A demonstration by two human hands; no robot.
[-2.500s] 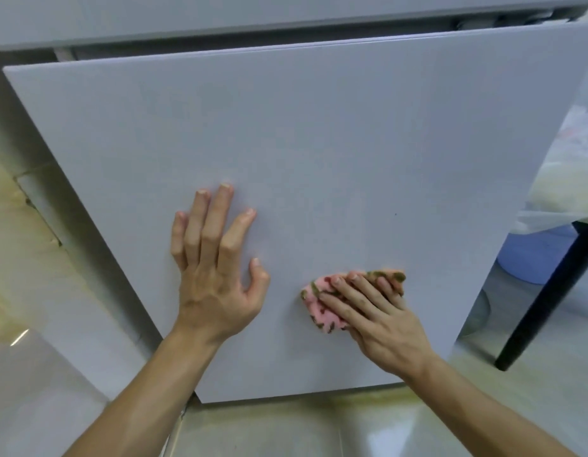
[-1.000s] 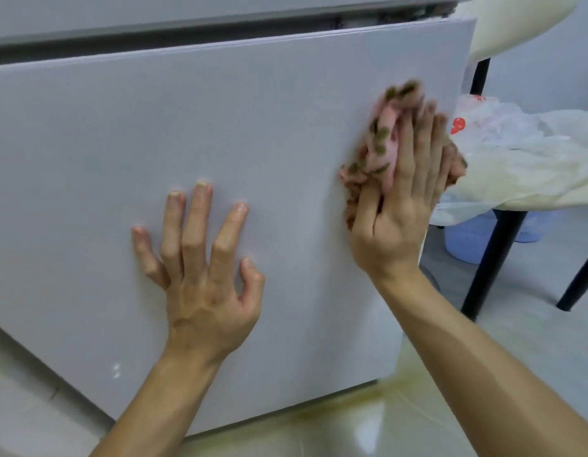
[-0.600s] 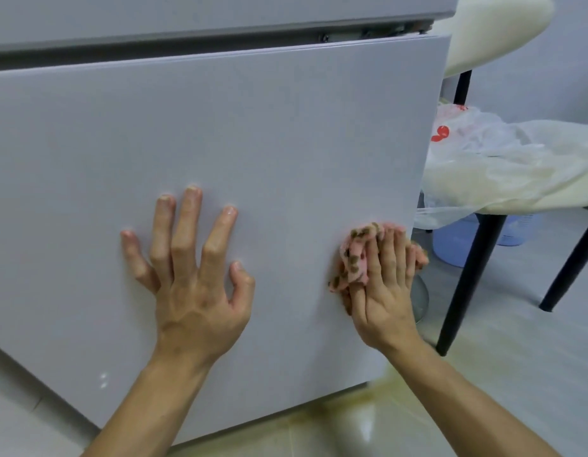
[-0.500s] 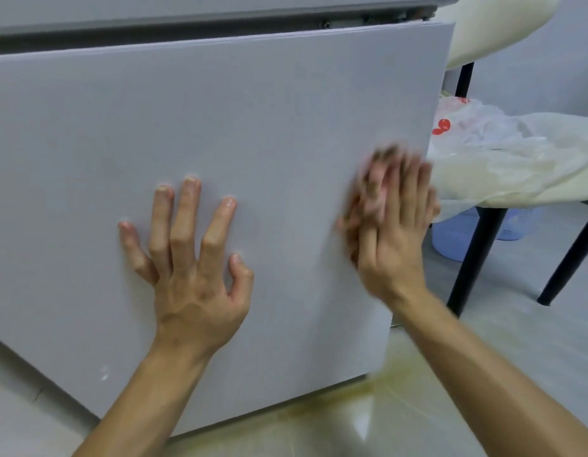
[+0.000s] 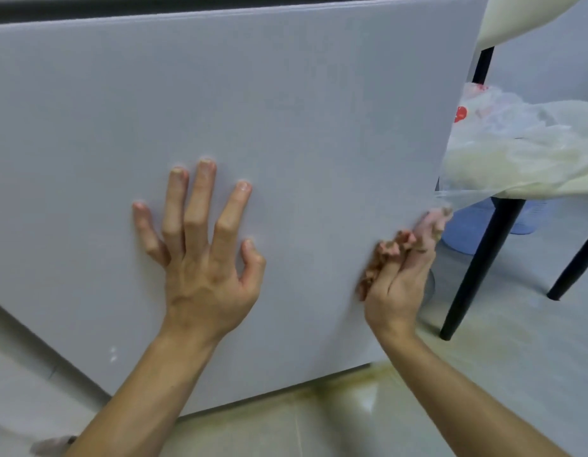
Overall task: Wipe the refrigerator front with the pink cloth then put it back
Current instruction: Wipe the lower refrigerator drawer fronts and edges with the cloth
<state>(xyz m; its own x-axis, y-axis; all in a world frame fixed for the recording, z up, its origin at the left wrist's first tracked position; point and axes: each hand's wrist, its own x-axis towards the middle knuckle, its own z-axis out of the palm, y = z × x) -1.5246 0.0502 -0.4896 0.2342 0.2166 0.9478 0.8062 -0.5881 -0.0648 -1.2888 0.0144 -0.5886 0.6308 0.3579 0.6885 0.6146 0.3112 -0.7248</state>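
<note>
Looking down, we see a pale grey refrigerator door [image 5: 253,110] filling most of the view. Our left hand [image 5: 203,258] lies flat against the door's lower middle, fingers spread wide and pointing up, holding nothing. Our right hand [image 5: 398,285] is at the door's right edge, low down, with its fingers [image 5: 414,258] curled around the pink cloth [image 5: 381,255] and pressing it to the door face. The cloth is bunched and blurred; we can make out pink with darker flecks, and part of it pokes out past the fingertips toward the edge. Both forearms reach up from the bottom of the view. To the right of the door stands a chair with a cream seat [image 5: 533,179] and black legs [image 5: 477,268], with a crumpled clear plastic bag [image 5: 503,127] lying on it. A blue container [image 5: 467,232] sits on the floor [image 5: 483,374] beneath the chair.
</note>
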